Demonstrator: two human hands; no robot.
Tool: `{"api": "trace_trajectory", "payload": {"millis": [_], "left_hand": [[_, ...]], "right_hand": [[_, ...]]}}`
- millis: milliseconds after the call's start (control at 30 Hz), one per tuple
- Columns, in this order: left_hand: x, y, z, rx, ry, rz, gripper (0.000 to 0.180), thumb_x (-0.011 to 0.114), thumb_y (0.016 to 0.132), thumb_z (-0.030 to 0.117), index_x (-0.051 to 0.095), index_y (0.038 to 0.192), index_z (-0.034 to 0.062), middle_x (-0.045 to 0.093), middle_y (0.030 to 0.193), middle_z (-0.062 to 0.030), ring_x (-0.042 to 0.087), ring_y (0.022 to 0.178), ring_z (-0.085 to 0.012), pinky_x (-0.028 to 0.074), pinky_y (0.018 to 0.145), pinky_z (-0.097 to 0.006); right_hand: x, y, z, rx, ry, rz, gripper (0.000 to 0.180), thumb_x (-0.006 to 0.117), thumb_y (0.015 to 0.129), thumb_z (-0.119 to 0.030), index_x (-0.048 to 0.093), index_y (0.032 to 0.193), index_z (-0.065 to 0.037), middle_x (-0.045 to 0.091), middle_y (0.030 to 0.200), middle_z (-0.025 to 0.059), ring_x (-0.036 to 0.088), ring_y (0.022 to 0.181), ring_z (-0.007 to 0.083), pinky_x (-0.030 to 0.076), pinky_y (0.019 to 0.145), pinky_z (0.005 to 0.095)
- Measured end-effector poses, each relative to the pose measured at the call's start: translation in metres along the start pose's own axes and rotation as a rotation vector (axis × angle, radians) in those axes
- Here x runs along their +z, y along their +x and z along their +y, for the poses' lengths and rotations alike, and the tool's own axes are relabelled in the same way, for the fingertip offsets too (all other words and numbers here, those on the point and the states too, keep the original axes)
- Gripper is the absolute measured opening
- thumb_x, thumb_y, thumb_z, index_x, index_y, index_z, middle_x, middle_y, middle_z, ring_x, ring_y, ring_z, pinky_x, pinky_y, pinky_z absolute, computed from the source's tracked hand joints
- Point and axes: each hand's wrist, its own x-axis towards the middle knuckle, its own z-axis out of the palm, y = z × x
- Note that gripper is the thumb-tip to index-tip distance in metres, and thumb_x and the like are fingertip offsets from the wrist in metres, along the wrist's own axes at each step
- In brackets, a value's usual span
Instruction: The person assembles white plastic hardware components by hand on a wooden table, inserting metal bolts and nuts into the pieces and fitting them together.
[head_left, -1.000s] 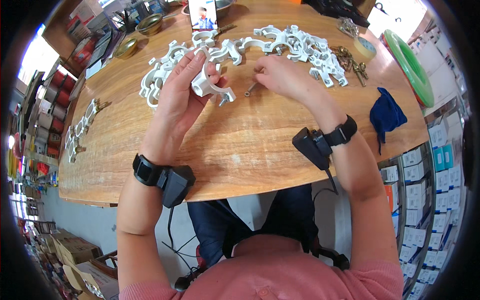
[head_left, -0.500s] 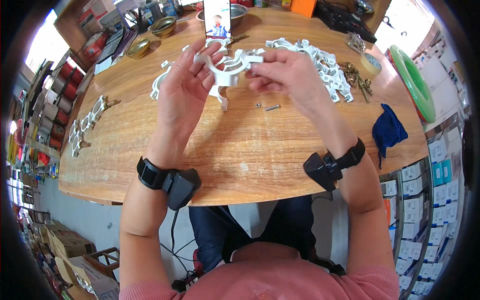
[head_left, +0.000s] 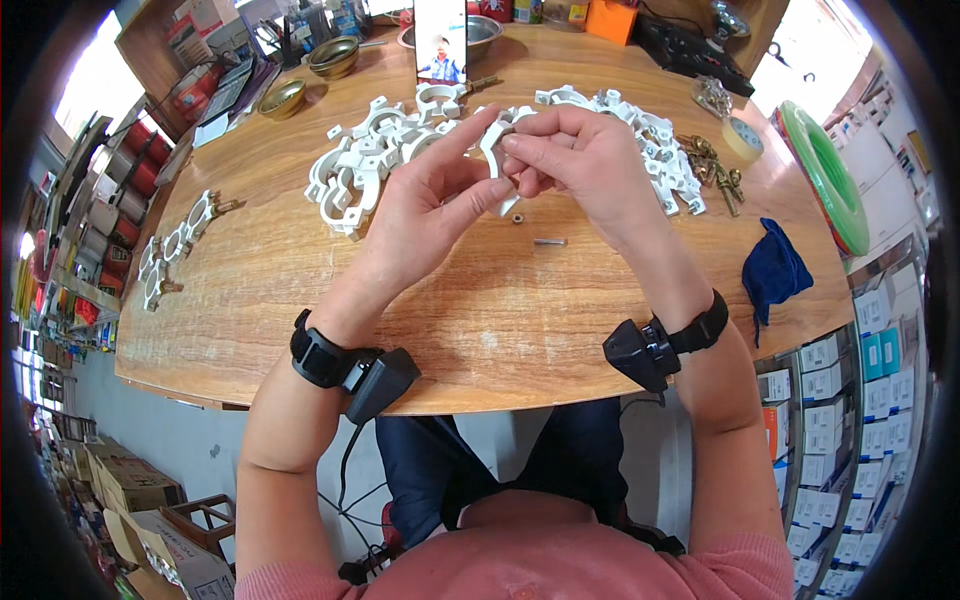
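Observation:
My left hand [head_left: 430, 210] and my right hand [head_left: 580, 160] are raised together above the wooden table [head_left: 500, 310], both gripping one white plastic pipe clamp [head_left: 497, 142] between the fingertips. A small nut [head_left: 517, 218] and a short screw [head_left: 549, 241] lie on the table just below my hands. One heap of white clamps [head_left: 370, 160] lies beyond my left hand, and another heap of white clamps [head_left: 660, 150] lies beyond my right hand.
A phone [head_left: 440, 40] stands upright at the far edge, with metal bowls [head_left: 333, 55] to its left. Assembled clamps [head_left: 175, 250] lie at the left edge. Brass fittings [head_left: 715, 175], a tape roll [head_left: 743, 138], a green hose coil [head_left: 825, 170] and a blue cloth [head_left: 775, 275] sit at the right.
My hands lifted the clamp off the table and drew it closer together between both sets of fingertips. The screw and nut now lie exposed on the table below.

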Motion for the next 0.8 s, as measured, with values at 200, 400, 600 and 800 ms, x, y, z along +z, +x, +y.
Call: {"api": "trace_trajectory", "payload": {"millis": [200,400,600,800], "left_hand": [[0.0,0.001,-0.004,-0.035,-0.147,0.2,0.05,0.06,0.081,0.016,0.04,0.126,0.0059,0.06,0.078,-0.0023,0.053,0.067,-0.0055,0.043,0.056,-0.02],[0.001,0.002,-0.004,-0.104,-0.094,0.18,0.046,0.058,0.082,0.015,0.043,0.124,0.0049,0.064,0.084,-0.0081,0.056,0.071,-0.007,0.041,0.056,-0.02],[0.004,0.001,-0.001,-0.136,-0.183,0.201,0.048,0.062,0.078,0.013,0.044,0.121,0.0019,0.062,0.077,-0.0046,0.054,0.063,-0.0052,0.042,0.053,-0.019],[0.004,0.0,-0.002,-0.142,-0.225,0.217,0.047,0.063,0.078,0.011,0.044,0.119,0.0006,0.063,0.077,-0.0053,0.054,0.063,-0.0056,0.044,0.053,-0.019]], "right_hand": [[-0.016,-0.004,-0.01,-0.03,-1.005,-0.098,0.023,0.066,0.072,-0.019,0.061,0.085,-0.001,0.061,0.069,0.0064,0.059,0.063,0.0135,0.046,0.055,0.0266],[-0.011,-0.009,0.004,0.173,-1.455,-0.546,0.02,0.061,0.067,-0.016,0.061,0.08,-0.001,0.062,0.079,0.0137,0.06,0.078,0.0279,0.048,0.065,0.0369],[-0.023,0.004,0.024,0.058,-1.441,-0.328,0.015,0.056,0.07,-0.012,0.06,0.079,-0.001,0.062,0.081,0.016,0.06,0.076,0.0294,0.048,0.065,0.0389],[-0.009,0.007,0.009,0.019,-0.415,-0.09,0.031,0.048,0.088,-0.03,0.063,0.092,-0.003,0.059,0.072,0.001,0.051,0.064,0.0061,0.04,0.055,0.0191]]}}
